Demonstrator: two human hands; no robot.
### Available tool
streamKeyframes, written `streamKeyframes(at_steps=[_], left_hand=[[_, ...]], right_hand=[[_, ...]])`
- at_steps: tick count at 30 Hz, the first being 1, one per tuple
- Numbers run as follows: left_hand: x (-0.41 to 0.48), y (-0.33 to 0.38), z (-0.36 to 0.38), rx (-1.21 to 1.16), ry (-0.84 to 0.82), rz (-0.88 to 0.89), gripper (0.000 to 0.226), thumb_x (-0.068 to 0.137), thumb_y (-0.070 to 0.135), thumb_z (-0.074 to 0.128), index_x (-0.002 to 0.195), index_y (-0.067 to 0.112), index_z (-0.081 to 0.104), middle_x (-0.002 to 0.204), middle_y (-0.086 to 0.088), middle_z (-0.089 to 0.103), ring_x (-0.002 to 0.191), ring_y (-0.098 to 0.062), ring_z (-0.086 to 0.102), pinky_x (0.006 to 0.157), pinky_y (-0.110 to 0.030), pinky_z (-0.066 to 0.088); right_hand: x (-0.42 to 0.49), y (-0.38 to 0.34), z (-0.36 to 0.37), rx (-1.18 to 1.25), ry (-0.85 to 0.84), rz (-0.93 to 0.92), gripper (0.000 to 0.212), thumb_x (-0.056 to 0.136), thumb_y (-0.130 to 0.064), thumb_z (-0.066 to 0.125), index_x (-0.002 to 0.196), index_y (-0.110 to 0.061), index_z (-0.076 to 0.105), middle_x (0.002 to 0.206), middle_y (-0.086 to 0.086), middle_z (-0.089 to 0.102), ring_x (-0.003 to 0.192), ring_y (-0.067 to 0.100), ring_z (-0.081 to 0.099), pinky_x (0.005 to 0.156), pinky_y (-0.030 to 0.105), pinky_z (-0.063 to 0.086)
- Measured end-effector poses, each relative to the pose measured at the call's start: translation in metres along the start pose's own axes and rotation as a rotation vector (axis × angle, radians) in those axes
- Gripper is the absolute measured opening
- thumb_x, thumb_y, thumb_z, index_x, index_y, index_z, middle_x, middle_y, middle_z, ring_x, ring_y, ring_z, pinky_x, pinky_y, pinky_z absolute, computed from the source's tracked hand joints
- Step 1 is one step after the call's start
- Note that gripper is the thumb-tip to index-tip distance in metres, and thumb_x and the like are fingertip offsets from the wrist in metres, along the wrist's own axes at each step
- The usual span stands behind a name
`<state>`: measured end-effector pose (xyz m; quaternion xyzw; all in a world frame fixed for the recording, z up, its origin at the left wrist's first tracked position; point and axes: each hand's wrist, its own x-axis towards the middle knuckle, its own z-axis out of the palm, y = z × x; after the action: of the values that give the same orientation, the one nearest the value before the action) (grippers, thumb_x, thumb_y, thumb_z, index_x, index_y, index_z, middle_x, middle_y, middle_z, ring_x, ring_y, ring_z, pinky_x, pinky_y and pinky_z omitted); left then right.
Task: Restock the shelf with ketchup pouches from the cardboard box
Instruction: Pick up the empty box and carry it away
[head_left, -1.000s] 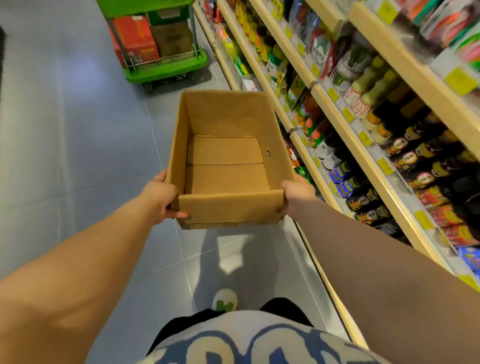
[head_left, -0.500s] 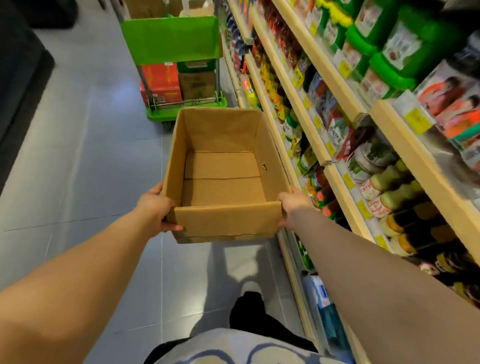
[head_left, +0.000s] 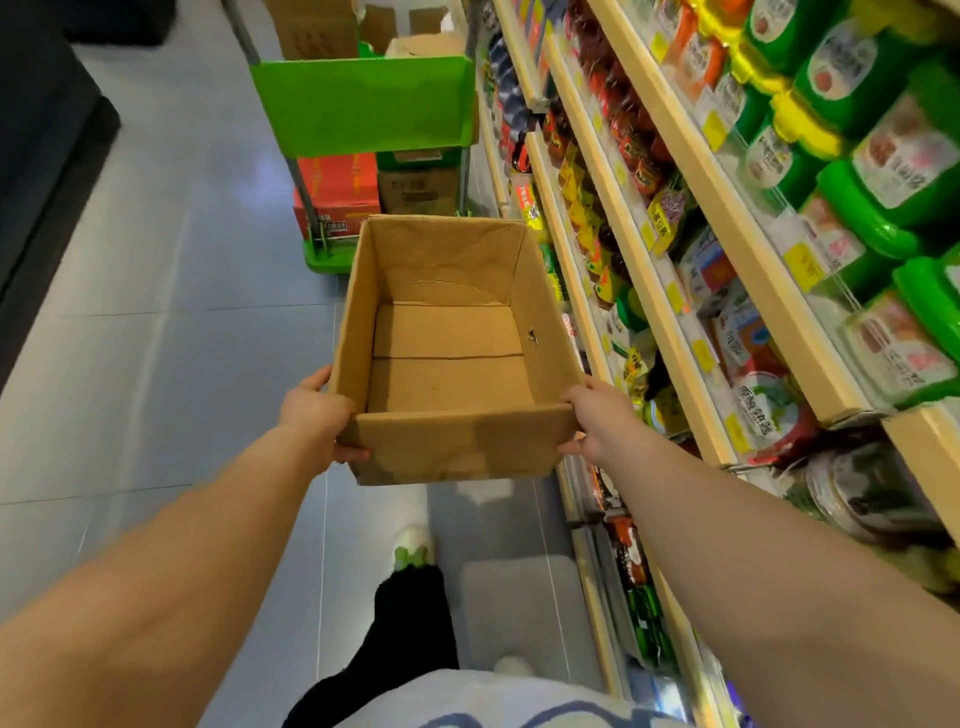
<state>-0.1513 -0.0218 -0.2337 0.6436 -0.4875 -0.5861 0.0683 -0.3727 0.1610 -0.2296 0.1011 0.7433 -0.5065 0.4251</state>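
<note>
Grocery shop aisle: shelving (head_left: 670, 171) w/ price tags, packed sauces, green stock trolley (head_left: 363, 104).

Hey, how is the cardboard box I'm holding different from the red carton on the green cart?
The cardboard box is plain brown; the red carton is printed red. The cardboard box is open and empty; the red carton's top is hidden. The left hand and right hand hold the cardboard box up; the red carton sits on the green cart. Both are rectangular.

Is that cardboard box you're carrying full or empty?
Empty: the box is open-topped and its bare cardboard floor shows, with no pouches inside.
</note>
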Motion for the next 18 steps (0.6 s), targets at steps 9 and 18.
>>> streamKeyframes(at_steps=[9,18], left_hand=[[0.129,0.104,0.005,0.083,-0.051,-0.115,0.059,0.092,0.005,0.051,0.140,0.036,0.035,0.135,-0.008,0.042,0.112,-0.046,0.047,0.045,-0.048,0.056],[0.215,0.146,0.056,0.053,-0.030,-0.193,0.054,0.093,0.006,0.050,0.137,0.035,0.037,0.117,-0.003,0.044,0.098,-0.038,0.047,0.042,-0.048,0.055]], right_hand=[[0.109,-0.083,0.078,0.043,0.099,0.114,0.047,0.091,-0.010,0.052,0.135,-0.025,0.046,0.131,0.012,0.049,0.116,0.040,0.047,0.090,0.069,0.042],[0.220,-0.124,0.095,-0.034,0.099,0.192,0.046,0.089,-0.013,0.055,0.133,-0.025,0.047,0.120,0.009,0.053,0.107,0.037,0.052,0.080,0.064,0.051]])
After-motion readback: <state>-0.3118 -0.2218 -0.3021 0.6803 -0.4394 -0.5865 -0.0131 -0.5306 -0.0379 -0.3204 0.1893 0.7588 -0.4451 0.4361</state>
